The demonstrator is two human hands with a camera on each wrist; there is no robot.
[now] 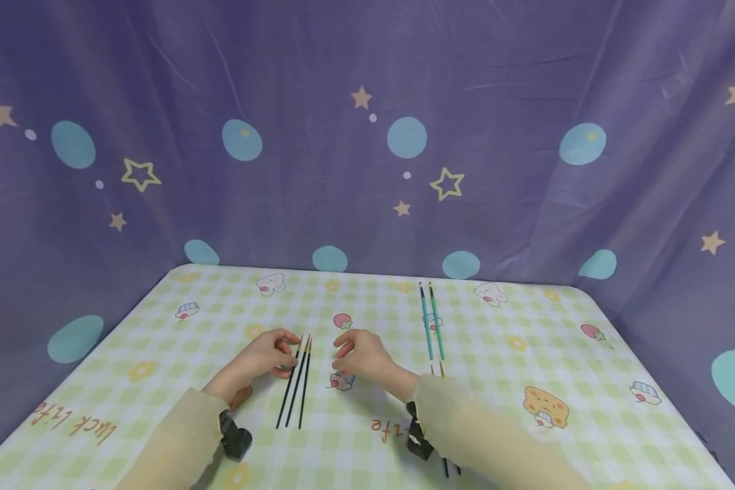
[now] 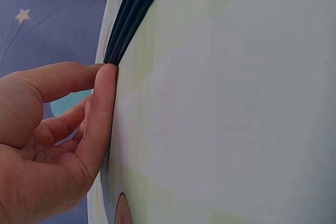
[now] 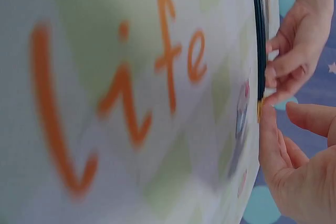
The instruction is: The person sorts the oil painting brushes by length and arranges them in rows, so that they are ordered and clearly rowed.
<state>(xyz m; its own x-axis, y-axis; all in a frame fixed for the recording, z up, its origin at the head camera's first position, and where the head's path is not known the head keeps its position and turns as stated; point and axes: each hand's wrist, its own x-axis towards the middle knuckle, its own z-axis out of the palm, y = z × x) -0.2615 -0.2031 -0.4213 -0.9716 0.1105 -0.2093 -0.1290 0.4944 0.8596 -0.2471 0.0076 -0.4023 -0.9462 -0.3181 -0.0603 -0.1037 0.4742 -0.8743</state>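
Note:
Three thin black paintbrushes point(image 1: 297, 388) lie side by side on the table, left of centre, their brownish tips pointing away from me. My left hand point(image 1: 263, 355) is at the leftmost one. In the left wrist view, thumb and forefinger meet in a pinch at the dark handles point(image 2: 134, 17). To the right of these brushes my right hand point(image 1: 363, 354) hovers low over the cloth, holding nothing. Its fingers bend gently, with a gap between thumb and forefinger point(image 3: 269, 140) in the right wrist view.
Two green paintbrushes point(image 1: 434, 323) lie parallel toward the back right. Nearer me, two dark-handled brushes point(image 1: 442, 371) run under my right forearm, mostly hidden by the sleeve. A checked, printed cloth point(image 1: 588, 381) covers the table, with a purple curtain point(image 1: 318, 204) behind.

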